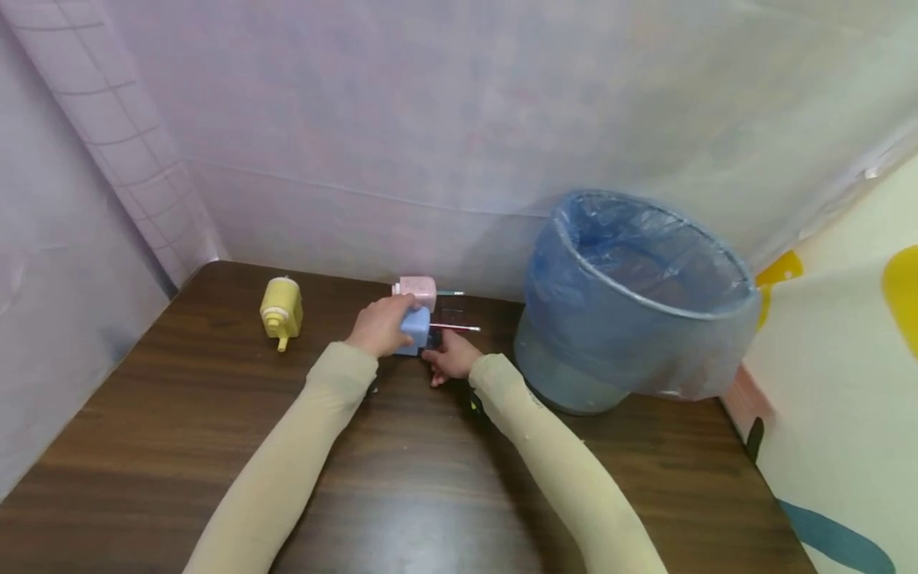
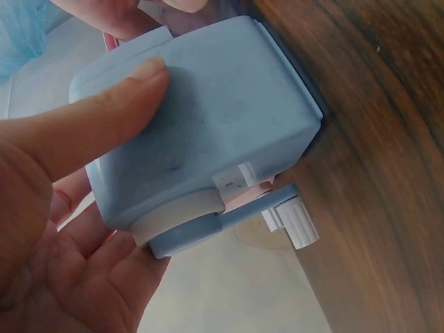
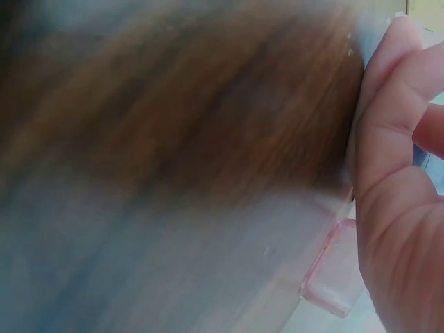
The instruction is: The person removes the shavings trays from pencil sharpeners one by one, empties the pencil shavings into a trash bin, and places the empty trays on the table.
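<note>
My left hand [image 1: 383, 325] grips a blue crank pencil sharpener [image 2: 201, 104], thumb across one broad face and fingers beneath. Its crank handle [image 2: 298, 220], with a white knob, points toward the table in the left wrist view. A pencil [image 1: 457, 327] sticks out of the sharpener's right side. At that same end, my right hand [image 1: 457, 356] pinches a see-through dark piece [image 2: 201, 17], which looks like the shavings drawer; fingers hide much of it. Just behind lies a pink sharpener [image 1: 417, 288] with a teal pencil [image 1: 450, 292] in it.
A yellow crank sharpener [image 1: 282, 307] stands at the table's back left. On the right is a large bin [image 1: 566, 367] lined with a blue plastic bag [image 1: 645, 295]. A pale sheet-covered wall [image 1: 358, 119] rises along the back edge of the brown table [image 1: 402, 478].
</note>
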Demonstrator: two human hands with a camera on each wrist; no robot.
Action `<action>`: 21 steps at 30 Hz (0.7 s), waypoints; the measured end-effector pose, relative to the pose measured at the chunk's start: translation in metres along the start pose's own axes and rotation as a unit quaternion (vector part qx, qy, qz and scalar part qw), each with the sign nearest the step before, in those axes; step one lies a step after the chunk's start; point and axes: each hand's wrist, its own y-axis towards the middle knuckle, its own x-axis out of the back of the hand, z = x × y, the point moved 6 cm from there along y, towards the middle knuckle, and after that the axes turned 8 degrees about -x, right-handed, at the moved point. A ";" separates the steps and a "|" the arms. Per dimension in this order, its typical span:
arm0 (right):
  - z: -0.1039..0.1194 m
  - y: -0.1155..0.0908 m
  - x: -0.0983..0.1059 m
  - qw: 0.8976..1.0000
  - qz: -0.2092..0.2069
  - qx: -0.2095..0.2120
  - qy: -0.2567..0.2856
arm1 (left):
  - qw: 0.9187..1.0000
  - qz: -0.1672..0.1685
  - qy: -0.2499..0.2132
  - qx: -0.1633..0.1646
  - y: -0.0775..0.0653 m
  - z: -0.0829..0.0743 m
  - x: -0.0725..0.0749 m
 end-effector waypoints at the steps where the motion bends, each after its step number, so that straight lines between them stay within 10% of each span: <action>1: 0.001 0.000 0.000 1.000 0.002 0.002 -0.003 | 1.000 -0.003 0.002 0.001 0.000 0.000 0.001; 21: 0.000 -0.003 0.001 1.000 -0.012 -0.004 -0.015 | 1.000 -0.004 0.002 0.005 -0.001 0.000 0.000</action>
